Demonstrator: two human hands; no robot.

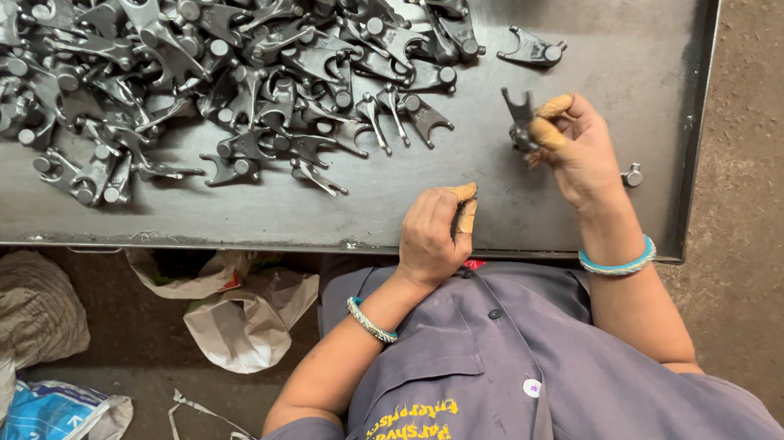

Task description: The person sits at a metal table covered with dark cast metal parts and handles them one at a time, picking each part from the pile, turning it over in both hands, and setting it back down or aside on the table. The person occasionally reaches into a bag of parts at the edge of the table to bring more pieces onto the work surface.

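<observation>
Grey steel table carried a big heap of dark forked metal parts across its far left and middle. One loose forked part lay apart at the right end of the heap, near the raised hand. Right hand was held up over the table's right side, fingers curled shut around a single forked metal part, fork end sticking up clear of the fingertips; tan finger caps covered thumb and forefinger. Left hand rested at the table's near edge, loosely closed, tan caps on its fingertips too; couldn't tell whether anything sat inside it. Small round metal piece lay on the table just right of the right wrist. Blue bangle on right wrist, beaded bangle on left. Grey work shirt filled the lower frame. Crumpled plastic bags lay on the floor under the table's left side.
</observation>
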